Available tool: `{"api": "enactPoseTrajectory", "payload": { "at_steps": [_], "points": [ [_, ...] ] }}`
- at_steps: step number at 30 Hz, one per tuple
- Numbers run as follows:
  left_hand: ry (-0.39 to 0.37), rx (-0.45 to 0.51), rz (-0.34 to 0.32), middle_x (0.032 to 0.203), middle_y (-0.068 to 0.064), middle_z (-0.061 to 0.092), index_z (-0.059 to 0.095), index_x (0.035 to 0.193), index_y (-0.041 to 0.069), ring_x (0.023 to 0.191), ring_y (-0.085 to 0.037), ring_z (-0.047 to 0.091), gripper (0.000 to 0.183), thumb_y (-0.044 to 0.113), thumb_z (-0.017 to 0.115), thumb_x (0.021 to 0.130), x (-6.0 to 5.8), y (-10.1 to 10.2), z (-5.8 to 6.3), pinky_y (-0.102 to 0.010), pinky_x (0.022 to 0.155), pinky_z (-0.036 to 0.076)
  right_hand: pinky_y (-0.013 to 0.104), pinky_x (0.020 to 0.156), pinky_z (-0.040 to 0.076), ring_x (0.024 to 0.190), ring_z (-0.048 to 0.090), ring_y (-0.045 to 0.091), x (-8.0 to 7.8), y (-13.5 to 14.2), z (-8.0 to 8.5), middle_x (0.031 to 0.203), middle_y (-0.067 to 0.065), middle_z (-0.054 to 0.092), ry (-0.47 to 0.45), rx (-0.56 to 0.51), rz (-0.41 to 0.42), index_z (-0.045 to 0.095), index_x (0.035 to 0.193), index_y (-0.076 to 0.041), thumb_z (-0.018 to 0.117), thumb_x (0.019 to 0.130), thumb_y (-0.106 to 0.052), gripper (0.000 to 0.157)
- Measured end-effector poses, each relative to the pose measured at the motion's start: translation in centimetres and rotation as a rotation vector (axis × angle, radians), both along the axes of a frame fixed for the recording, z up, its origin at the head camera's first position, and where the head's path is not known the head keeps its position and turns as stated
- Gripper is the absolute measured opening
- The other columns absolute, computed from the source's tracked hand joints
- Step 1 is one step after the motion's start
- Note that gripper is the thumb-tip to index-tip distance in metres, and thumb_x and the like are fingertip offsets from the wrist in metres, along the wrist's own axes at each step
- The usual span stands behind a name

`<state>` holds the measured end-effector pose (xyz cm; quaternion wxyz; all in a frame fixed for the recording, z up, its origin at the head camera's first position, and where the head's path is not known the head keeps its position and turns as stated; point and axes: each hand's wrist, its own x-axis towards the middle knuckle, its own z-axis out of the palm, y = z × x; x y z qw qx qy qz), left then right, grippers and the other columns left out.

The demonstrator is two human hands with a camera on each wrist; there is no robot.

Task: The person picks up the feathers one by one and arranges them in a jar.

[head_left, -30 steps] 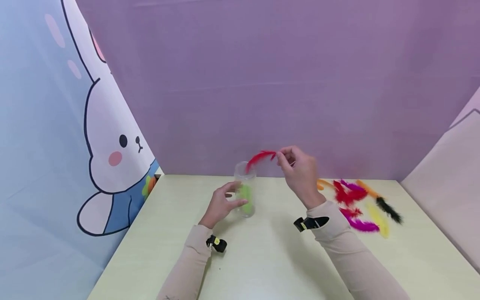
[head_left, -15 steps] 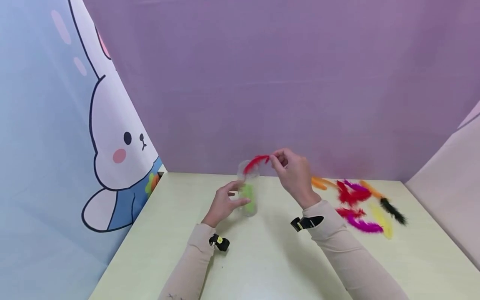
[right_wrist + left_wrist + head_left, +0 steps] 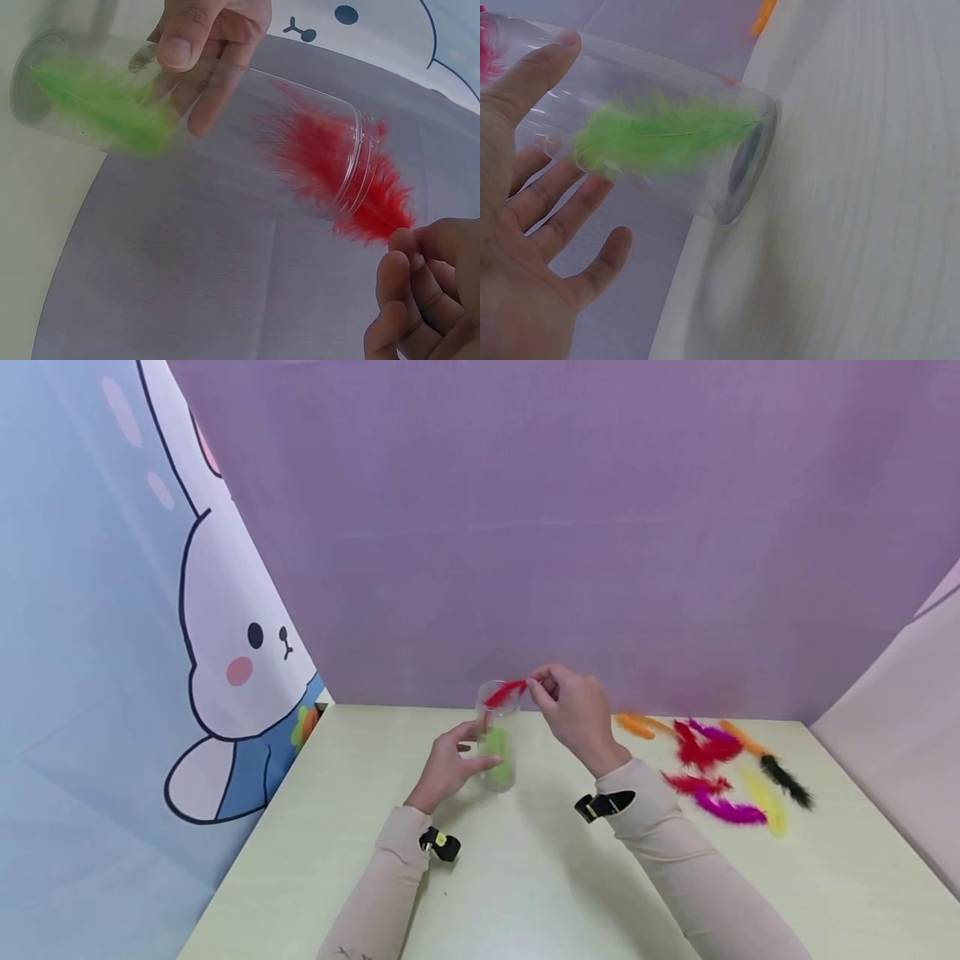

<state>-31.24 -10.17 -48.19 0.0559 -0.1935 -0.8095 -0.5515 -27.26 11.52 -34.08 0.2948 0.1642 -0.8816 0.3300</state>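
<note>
A fluffy red feather (image 3: 322, 157) is pinched in the right grip (image 3: 576, 714), laid across the rim (image 3: 364, 142) of a transparent cylindrical jar (image 3: 232, 176) and partly inside it. The jar is held by the left grip (image 3: 448, 768); a fluffy green feather (image 3: 112, 109) is enclosed lower down. Right of both grips, orange, red, magenta, yellow and black feathers (image 3: 705, 752) are strewn on the pale wood-grained worktop (image 3: 517, 893).

Head view bright, even, soft light; diffuse shadow on counter (image 3: 517, 893) beside right sleeve (image 3: 712, 893), lower middle; pale sheen bottom centre. Left wrist view duller, hazy, slightly soft; white glints on clear jar (image 3: 667, 79), upper left; soft shadow lower middle. Right wrist view dimmer, greyish; jar rim highlights right of centre.
</note>
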Motion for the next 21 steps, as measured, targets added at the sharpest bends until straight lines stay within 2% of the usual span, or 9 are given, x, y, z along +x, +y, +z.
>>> {"api": "enactPoseTrajectory", "payload": {
  "at_steps": [6,12,21],
  "points": [
    [-0.002,0.009,-0.002,0.123,-0.006,0.073,0.063,0.138,0.020,0.117,-0.026,0.066,0.065,0.031,0.089,0.079,-0.17,0.01,-0.10,-0.053,0.103,0.052,0.026,0.051,0.038,0.053,0.050,0.010,-0.17,-0.11,-0.13,0.070,0.002,0.070,-0.016,0.007,-0.007,0.076,0.099,-0.008,0.070,0.097,-0.019,0.013],
    [-0.001,-0.011,-0.005,0.124,-0.004,0.073,0.063,0.138,0.020,0.117,-0.025,0.066,0.065,0.033,0.089,0.079,-0.14,0.06,-0.15,-0.050,0.102,0.054,0.027,0.052,0.039,0.053,0.049,0.011,-0.42,-0.16,-0.27,0.070,0.001,0.069,-0.013,0.028,-0.009,0.076,0.098,-0.008,0.070,0.097,-0.019,0.012],
    [0.006,0.005,-0.007,0.123,-0.004,0.072,0.065,0.135,0.020,0.118,-0.025,0.065,0.060,0.028,0.089,0.081,-0.19,0.06,-0.20,-0.051,0.102,0.053,0.033,0.057,0.048,0.060,0.058,0.016,-0.71,-0.49,-0.32,0.081,0.005,0.074,-0.005,0.127,0.017,0.073,0.101,-0.009,0.068,0.099,-0.020,0.012]
  ]
}}
